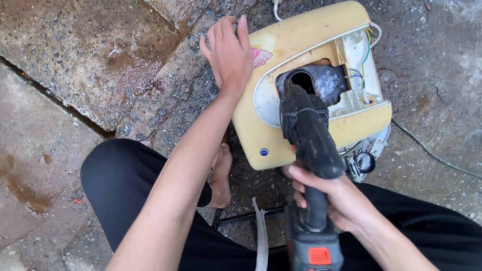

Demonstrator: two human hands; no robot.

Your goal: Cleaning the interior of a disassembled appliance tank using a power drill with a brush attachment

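A yellow plastic appliance casing (301, 40) lies open on the wet stone ground, showing a dark round opening (306, 80), a white inner panel and coloured wires (365, 60). My left hand (228, 52) rests flat on the casing's left edge, fingers spread. My right hand (329, 198) grips the handle of a black power tool (309, 135) with a red button near its base. The tool's nose points into the dark opening.
Wet stone paving (85, 55) with cracks surrounds the casing. My bare foot (221, 173) sits beside it, my black-trousered legs on both sides. A thin cable (432, 153) trails right. A black ring part (364, 161) lies under the casing's lower right corner.
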